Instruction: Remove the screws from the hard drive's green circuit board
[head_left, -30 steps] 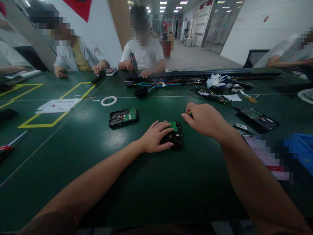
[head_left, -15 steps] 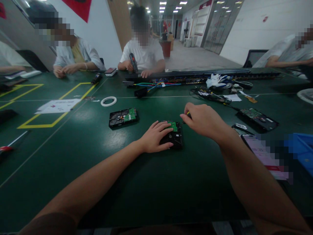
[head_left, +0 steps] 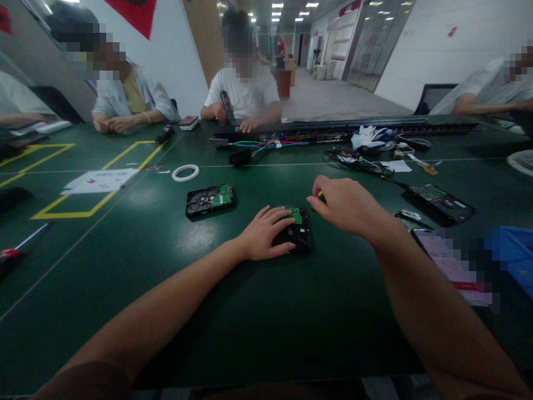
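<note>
Hard drives on a smooth dark-green tabletop (head_left: 200,328), head view. Around the work: a second black drive with a green board (head_left: 207,201) lies to the left, near a white ring-shaped tape roll (head_left: 185,173); a third black drive (head_left: 441,203) lies to the right, beyond the right wrist. White-and-blue gloves (head_left: 372,137) rest among black cables further back, before a long black metal strip (head_left: 416,129). A pink-screened phone (head_left: 447,258) and a blue plastic bin (head_left: 514,250) flank the right forearm.

The central black rectangular drive (head_left: 303,236) lies flat between the hands, its green circuit board at the far side. The left hand (head_left: 267,233) covers its left part, fingers open and spread. The right hand (head_left: 347,205) has its fingers closed around a small tool with a yellow-and-black handle (head_left: 321,196), just beyond the drive's right corner; whether the tip touches cannot be told.

Green surface extends from the central drive to the near edge, bordered by both forearms.
</note>
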The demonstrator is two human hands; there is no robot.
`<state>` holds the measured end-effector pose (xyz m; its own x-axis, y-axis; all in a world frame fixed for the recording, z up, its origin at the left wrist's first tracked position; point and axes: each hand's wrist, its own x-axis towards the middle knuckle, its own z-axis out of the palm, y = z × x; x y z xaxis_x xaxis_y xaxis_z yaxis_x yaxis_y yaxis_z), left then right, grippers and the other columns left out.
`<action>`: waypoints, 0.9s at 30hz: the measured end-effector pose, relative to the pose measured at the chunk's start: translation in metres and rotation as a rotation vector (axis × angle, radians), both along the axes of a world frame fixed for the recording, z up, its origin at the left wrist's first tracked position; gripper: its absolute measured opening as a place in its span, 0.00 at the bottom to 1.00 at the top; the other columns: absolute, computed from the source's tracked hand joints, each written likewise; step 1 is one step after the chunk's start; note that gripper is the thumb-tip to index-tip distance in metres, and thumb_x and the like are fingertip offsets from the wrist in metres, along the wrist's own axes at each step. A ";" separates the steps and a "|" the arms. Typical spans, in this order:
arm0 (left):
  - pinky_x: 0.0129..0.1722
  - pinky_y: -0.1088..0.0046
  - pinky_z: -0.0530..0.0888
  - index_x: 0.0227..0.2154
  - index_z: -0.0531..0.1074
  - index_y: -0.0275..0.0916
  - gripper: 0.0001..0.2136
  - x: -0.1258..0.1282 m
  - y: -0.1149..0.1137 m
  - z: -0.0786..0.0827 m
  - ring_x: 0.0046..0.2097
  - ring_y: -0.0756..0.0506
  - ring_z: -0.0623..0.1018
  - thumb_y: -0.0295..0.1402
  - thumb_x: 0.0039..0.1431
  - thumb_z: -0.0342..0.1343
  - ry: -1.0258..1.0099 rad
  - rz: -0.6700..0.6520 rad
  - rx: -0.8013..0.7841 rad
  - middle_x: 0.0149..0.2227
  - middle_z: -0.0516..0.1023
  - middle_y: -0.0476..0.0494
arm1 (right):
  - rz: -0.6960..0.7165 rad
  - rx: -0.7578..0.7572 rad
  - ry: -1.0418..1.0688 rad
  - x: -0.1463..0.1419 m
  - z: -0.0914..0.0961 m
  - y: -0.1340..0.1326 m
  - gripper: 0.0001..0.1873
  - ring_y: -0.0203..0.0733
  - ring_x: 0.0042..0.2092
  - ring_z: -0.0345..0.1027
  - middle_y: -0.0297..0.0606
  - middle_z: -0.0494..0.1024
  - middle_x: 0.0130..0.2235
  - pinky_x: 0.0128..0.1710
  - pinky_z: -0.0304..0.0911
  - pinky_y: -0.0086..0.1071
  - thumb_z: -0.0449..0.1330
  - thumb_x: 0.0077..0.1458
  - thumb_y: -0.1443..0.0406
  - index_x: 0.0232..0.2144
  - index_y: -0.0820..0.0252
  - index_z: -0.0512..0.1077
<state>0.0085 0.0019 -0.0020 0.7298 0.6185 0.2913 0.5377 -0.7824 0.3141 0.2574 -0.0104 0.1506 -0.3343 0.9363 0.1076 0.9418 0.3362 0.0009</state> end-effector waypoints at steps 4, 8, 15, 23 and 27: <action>0.78 0.31 0.55 0.73 0.68 0.44 0.34 0.000 0.001 -0.001 0.78 0.26 0.64 0.55 0.72 0.60 -0.001 -0.002 0.007 0.76 0.67 0.32 | 0.049 -0.023 0.074 0.001 0.001 -0.001 0.12 0.58 0.47 0.82 0.51 0.87 0.47 0.44 0.67 0.43 0.62 0.70 0.62 0.52 0.61 0.76; 0.78 0.32 0.55 0.73 0.67 0.44 0.34 0.001 0.000 -0.001 0.78 0.26 0.64 0.56 0.72 0.60 0.000 -0.001 0.004 0.76 0.67 0.32 | 0.106 -0.028 0.176 0.003 -0.001 -0.001 0.15 0.55 0.48 0.81 0.50 0.86 0.49 0.47 0.67 0.41 0.63 0.65 0.68 0.53 0.62 0.74; 0.78 0.31 0.55 0.73 0.67 0.44 0.34 0.001 0.000 0.000 0.78 0.27 0.64 0.56 0.72 0.59 0.007 0.004 0.007 0.77 0.66 0.32 | 0.033 -0.010 0.060 0.000 0.000 -0.003 0.12 0.58 0.45 0.80 0.53 0.86 0.48 0.42 0.66 0.43 0.60 0.72 0.59 0.50 0.62 0.74; 0.78 0.31 0.55 0.73 0.68 0.46 0.34 0.001 -0.001 0.000 0.78 0.26 0.64 0.57 0.72 0.59 -0.011 0.005 -0.007 0.76 0.68 0.34 | 0.183 -0.058 0.166 0.001 -0.002 -0.003 0.13 0.52 0.50 0.79 0.48 0.85 0.54 0.49 0.67 0.40 0.64 0.64 0.71 0.51 0.59 0.73; 0.78 0.32 0.55 0.73 0.68 0.44 0.34 0.001 0.000 -0.001 0.78 0.26 0.64 0.56 0.72 0.60 -0.012 0.001 0.002 0.76 0.67 0.32 | 0.103 -0.014 0.102 -0.001 -0.004 -0.004 0.13 0.56 0.48 0.80 0.52 0.85 0.52 0.44 0.66 0.42 0.62 0.70 0.61 0.53 0.61 0.73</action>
